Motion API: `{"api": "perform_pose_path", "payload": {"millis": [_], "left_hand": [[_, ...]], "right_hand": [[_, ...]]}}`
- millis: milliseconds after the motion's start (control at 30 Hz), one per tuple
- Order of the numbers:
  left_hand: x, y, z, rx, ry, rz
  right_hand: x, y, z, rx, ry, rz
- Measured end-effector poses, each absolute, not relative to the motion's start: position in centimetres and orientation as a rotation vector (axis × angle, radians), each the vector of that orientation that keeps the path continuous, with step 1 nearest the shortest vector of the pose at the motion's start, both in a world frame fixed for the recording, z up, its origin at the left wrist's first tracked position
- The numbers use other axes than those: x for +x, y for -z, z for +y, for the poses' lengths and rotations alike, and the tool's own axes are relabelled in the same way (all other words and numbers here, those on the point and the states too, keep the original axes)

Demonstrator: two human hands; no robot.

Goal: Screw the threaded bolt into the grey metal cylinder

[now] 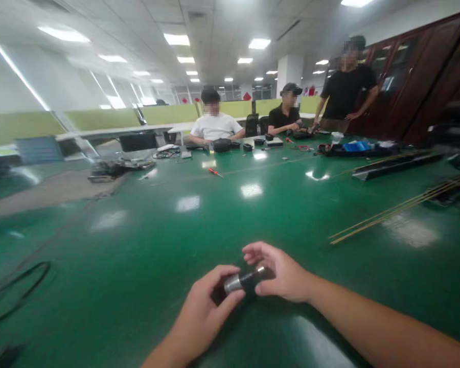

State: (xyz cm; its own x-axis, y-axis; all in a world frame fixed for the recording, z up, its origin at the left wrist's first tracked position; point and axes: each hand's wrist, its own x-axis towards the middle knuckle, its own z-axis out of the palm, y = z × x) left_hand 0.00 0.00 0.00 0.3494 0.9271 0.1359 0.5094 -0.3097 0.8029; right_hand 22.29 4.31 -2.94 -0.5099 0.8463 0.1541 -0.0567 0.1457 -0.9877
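Note:
A short black-and-silver cylinder (249,279), shaped like a small flashlight, lies slantwise between my hands just over the green tabletop. My left hand (210,301) pinches its silver end between thumb and fingers. Around the other end curls my right hand (285,273), its thumb by the black part and its index finger raised a little off it. The right end of the cylinder is partly hidden in that palm.
On the green table (157,245) lie a red screwdriver (214,172), thin brass-coloured rods (383,213), a black channel (394,167) and a black cable (26,286). Several black devices (222,145) stand along the far side, where three people sit or stand.

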Motion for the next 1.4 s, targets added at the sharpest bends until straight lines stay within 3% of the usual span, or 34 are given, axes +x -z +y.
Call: {"api": "perform_pose_path", "payload": {"millis": [367, 1400], "left_hand": [[-0.9, 1.1, 0.2, 2.083, -0.788, 1.154], [-0.6, 0.9, 0.2, 2.039, -0.736, 1.186]], "right_hand": [[21.2, 1.9, 2.8, -0.956, -1.033, -1.96], [21.3, 1.9, 3.1, -1.018, -1.107, -1.886]]}}
